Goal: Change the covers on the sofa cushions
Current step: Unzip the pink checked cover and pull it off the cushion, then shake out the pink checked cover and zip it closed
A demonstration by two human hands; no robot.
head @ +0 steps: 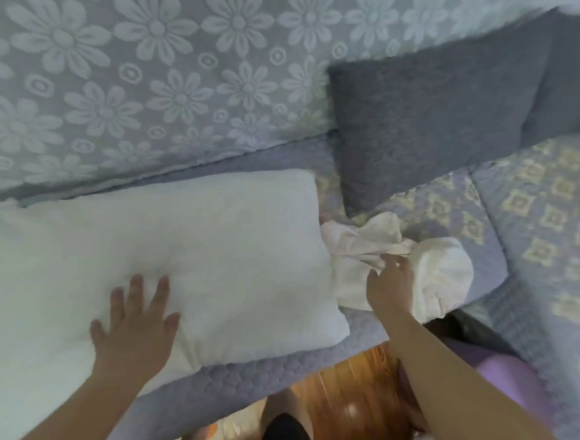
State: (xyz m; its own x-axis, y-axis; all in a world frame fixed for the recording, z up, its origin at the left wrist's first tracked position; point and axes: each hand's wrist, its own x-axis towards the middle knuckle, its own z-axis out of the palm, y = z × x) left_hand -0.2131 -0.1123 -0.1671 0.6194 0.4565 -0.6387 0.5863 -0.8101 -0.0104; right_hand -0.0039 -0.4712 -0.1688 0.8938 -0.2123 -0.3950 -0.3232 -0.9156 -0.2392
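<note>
Left hand: the left hand lies flat with fingers spread wide, palm down on the bare white cushion.
Right hand: the right hand reaches out over the crumpled white cover; its fingers are blurred, so I cannot tell whether they pinch the cloth or only touch it.
White cushion: uncovered, lying flat on the sofa seat, its far edge against the flowered backrest.
White cover: bunched in a heap on the seat just beside the right end of the white cushion, near the seat's front edge.
Grey cushion: leans upright against the backrest, behind the cover, with a second grey cushion to its right.
Side seat: quilted lilac with pale yellow squares, set at the right.
Floor: wooden boards show below the seat edge.
</note>
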